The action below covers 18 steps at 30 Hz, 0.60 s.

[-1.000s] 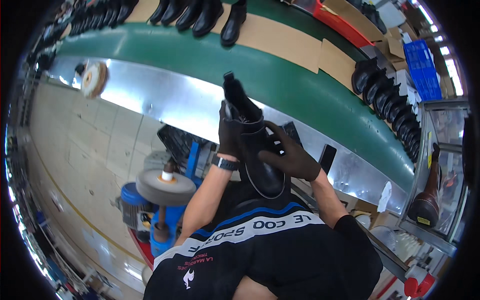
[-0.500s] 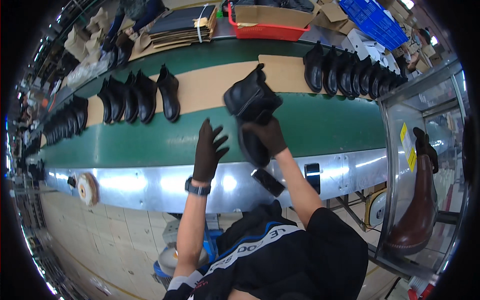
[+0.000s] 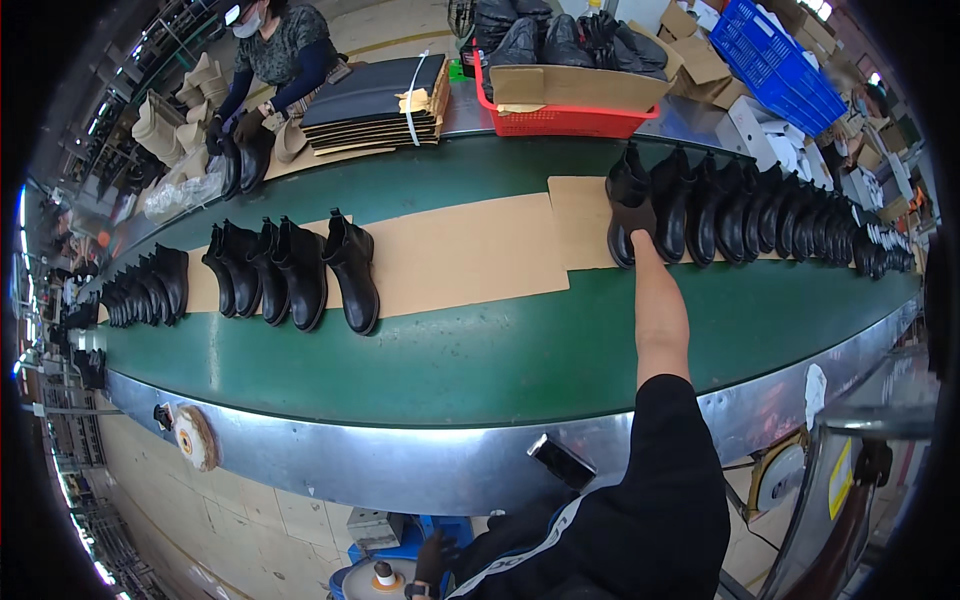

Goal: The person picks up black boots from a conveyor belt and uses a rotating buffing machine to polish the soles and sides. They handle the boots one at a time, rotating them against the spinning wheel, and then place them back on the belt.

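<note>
My right hand (image 3: 632, 216), in a dark brown glove, reaches far across the green belt. It is closed on a black ankle boot (image 3: 628, 180) standing upright at the left end of the right-hand row (image 3: 735, 205). The glove covers the middle of that boot and hides part of the grip. My left hand (image 3: 435, 558), also gloved, hangs low near my body beside a round grey plate (image 3: 360, 578). Its fingers look loosely apart, with nothing visible in them. Further left on the belt, several more black boots (image 3: 300, 275) stand on cardboard (image 3: 465, 250).
A phone (image 3: 562, 461) lies on the metal table edge (image 3: 400, 465). A white round buffing wheel (image 3: 195, 438) is at its left. Beyond the belt are a red basket (image 3: 575, 122), stacked dark sheets (image 3: 370, 100) and a co-worker (image 3: 285, 55). A metal-framed case (image 3: 850, 480) stands at right.
The right hand has carried the boot from before me to the right row's left end. My left hand has dropped from above the belt to near my body. The view has shifted.
</note>
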{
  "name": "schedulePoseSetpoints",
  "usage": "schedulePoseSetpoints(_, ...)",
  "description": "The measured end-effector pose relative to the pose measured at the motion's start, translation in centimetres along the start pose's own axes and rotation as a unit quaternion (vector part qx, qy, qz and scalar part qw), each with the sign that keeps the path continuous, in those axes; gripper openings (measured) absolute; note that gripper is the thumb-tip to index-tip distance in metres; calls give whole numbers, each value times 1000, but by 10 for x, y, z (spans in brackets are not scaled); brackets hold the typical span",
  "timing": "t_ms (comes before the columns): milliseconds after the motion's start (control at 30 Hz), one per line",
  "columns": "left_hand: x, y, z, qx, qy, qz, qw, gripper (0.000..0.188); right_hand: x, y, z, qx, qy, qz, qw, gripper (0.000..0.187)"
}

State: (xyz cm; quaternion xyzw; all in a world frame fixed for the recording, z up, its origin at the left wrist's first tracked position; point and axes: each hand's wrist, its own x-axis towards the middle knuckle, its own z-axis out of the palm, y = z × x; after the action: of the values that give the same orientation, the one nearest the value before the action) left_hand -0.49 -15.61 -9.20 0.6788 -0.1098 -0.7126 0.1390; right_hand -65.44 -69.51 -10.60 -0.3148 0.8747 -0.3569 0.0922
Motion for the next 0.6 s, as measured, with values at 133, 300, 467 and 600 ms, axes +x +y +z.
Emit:
schedulePoseSetpoints(133,-12,-66,-2,497,143,228,825,49,-69,-47,41,-50,46,65,996,80)
schedulePoseSetpoints(300,-32,-47,12,385,253,190,867,31,-235,-41,84,90,-14,-206,974,72)
schedulePoseSetpoints(467,-33,-74,21,281,329,195,880,27,-410,-156,164,289,-391,-191,853,91)
schedulePoseSetpoints(600,-64,-78,50,339,386,192,836,27,-452,-253,209,100,-356,-171,913,122)
